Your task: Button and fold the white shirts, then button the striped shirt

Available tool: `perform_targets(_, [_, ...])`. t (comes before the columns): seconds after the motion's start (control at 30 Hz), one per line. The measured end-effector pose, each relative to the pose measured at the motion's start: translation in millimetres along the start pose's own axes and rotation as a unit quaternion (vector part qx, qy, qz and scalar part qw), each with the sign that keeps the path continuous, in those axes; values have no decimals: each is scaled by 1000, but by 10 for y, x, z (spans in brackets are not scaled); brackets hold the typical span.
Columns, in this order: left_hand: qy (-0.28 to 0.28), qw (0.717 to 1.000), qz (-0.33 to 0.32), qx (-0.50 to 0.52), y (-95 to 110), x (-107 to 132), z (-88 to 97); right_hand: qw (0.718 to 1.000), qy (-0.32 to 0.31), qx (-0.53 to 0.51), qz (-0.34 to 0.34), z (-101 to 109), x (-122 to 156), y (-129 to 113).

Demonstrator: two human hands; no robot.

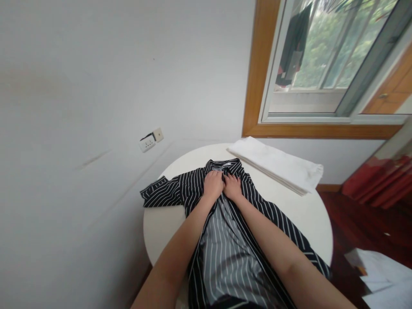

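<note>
A black shirt with white stripes (193, 189) lies spread on a round white table (161, 229), its collar (222, 165) toward the wall. The front hangs open below the collar and shows the greyer inside of the cloth. My left hand (213, 184) grips the left front edge just under the collar. Close beside it, my right hand (232, 186) has its fingers bent over the right front edge, holding the cloth. One sleeve reaches out to the left, the other slants down to the right edge of the table. Some fingertips are hidden in the fabric.
A folded white cloth (277, 165) rests at the table's back right. A wall socket (147, 143) is at the left, a wood-framed window (252, 86) at the right. White papers or sheets (386, 274) and a red curtain (380, 180) are over the dark red floor.
</note>
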State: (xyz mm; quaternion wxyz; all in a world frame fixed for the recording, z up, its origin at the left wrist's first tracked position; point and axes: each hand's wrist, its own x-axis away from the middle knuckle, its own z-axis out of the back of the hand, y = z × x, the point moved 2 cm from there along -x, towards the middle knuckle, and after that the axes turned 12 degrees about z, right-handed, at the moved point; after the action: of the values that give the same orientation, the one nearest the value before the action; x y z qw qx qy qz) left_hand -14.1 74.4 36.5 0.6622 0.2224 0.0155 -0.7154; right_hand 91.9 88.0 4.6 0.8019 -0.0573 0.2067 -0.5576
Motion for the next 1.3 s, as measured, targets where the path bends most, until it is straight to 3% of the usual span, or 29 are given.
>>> perform_targets(0.07, [-42, 998, -33, 20, 28, 2, -116, 999, -23, -35, -9, 64, -86, 79])
perform_targets(0.23, [-89, 996, 4, -21, -49, 51, -357, 999, -28, -36, -2, 457, -214, 480])
perform_targets(0.37, [-94, 994, 42, -38, -109, 85, -368, 998, 4, 14, -55, 761, -86, 827])
perform_targets(0.47, [-98, 993, 50, -41, -148, 94, -341, 991, -45, 61, -109, 781, 63, 970])
perform_targets(0.6, [-108, 992, 41, -42, -189, 102, -326, 980, -133, 89, -117, 692, 135, 1014])
perform_targets(0.7, [-108, 993, 28, -44, -205, 112, -327, 981, -115, 100, -123, 769, 69, 1058])
perform_targets(0.87, [-97, 994, 28, -43, -216, 126, -325, 977, -52, 145, -150, 1094, -31, 1142])
perform_targets(1.0, [-97, 994, 32, -40, -209, 122, -322, 972, -22, 176, -156, 1187, 45, 1024])
perform_targets(1.2, [-94, 994, 31, -52, -186, 124, -306, 960, -188, 159, -136, 1042, 305, 857])
perform_targets(1.3, [-85, 994, 26, -62, -182, 133, -304, 957, -177, 171, -153, 1180, 346, 937])
